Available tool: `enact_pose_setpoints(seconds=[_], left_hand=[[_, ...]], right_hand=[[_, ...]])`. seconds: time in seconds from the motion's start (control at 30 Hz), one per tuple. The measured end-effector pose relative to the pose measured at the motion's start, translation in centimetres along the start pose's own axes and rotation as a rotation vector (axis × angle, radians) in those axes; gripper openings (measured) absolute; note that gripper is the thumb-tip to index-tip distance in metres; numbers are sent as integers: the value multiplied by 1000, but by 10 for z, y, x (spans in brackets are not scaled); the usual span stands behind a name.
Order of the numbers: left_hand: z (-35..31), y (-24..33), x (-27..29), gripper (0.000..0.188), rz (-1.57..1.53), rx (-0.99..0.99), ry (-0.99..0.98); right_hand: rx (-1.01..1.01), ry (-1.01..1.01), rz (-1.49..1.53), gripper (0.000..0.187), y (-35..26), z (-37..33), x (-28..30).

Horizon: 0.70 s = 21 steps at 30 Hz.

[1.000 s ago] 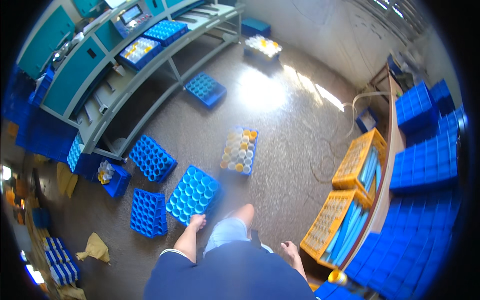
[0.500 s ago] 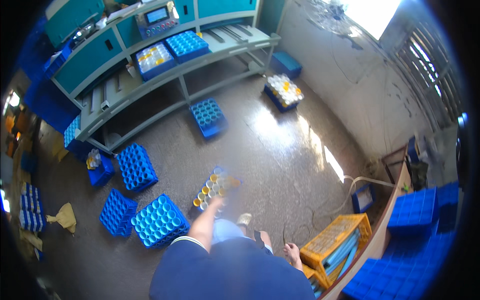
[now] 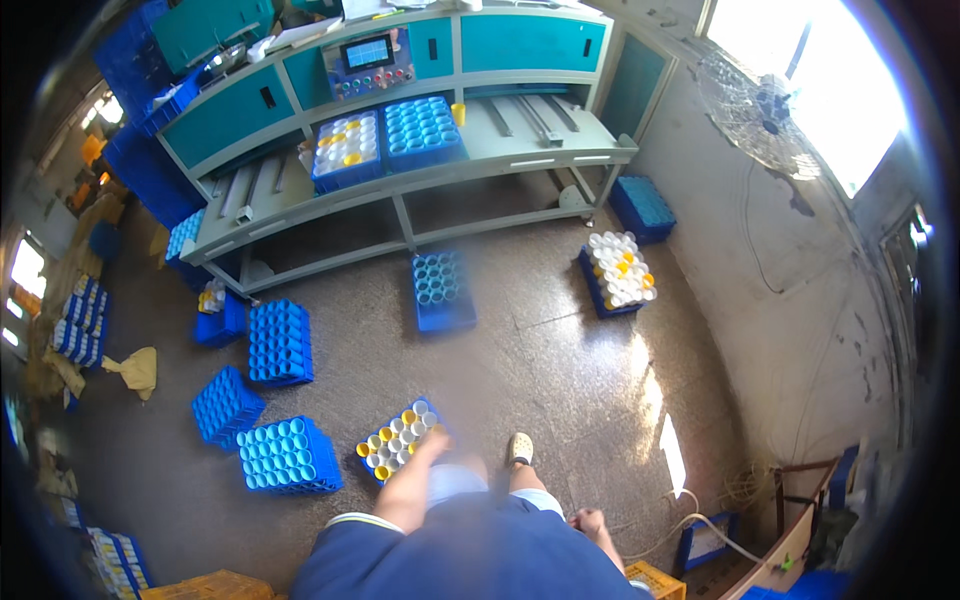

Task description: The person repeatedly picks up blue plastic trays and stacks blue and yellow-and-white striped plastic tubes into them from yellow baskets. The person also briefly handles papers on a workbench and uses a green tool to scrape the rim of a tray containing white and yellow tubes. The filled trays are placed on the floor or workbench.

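My left hand (image 3: 434, 446) reaches down in front of my body, over the right edge of a blue crate (image 3: 366, 466) of white and yellow cups (image 3: 395, 442). Its fingers are blurred against the cups, and whether it touches them cannot be made out. At my right side, my right hand (image 3: 592, 522) hangs with its fingers curled in and nothing visible in them. Left of the cup crate is a blue crate of light-blue cups (image 3: 290, 455). One of my feet, in a pale clog (image 3: 520, 448), is on the floor.
A teal workbench (image 3: 520, 45) with a control panel (image 3: 370, 60) spans the back, bearing two cup crates. More blue crates (image 3: 280, 340) stand on the floor at left. A half-filled crate (image 3: 442, 290) is ahead, and another full crate (image 3: 617, 275) stands near the right wall.
The view has swung, so the bench and floor crates sit differently in it. The crate of white and yellow cups now appears lower and further left. The orange crate at right has mostly left view.
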<state>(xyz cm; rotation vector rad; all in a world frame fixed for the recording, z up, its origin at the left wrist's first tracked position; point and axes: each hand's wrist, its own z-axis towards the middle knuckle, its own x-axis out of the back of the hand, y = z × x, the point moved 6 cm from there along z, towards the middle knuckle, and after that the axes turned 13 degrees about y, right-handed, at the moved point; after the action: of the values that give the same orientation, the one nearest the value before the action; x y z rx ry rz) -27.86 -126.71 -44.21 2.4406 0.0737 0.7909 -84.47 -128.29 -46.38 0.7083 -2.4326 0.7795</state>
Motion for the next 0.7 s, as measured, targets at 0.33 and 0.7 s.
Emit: enact_pose_setpoints(seconds=[0.33,0.7], left_hand=[[-70,-134,98,24,-554,749,481],[92,-108,108,42,-845,622,136]], right_hand=[[563,214,-346,24,-393,191,64],[450,-141,-222,26,-585,104,-91]])
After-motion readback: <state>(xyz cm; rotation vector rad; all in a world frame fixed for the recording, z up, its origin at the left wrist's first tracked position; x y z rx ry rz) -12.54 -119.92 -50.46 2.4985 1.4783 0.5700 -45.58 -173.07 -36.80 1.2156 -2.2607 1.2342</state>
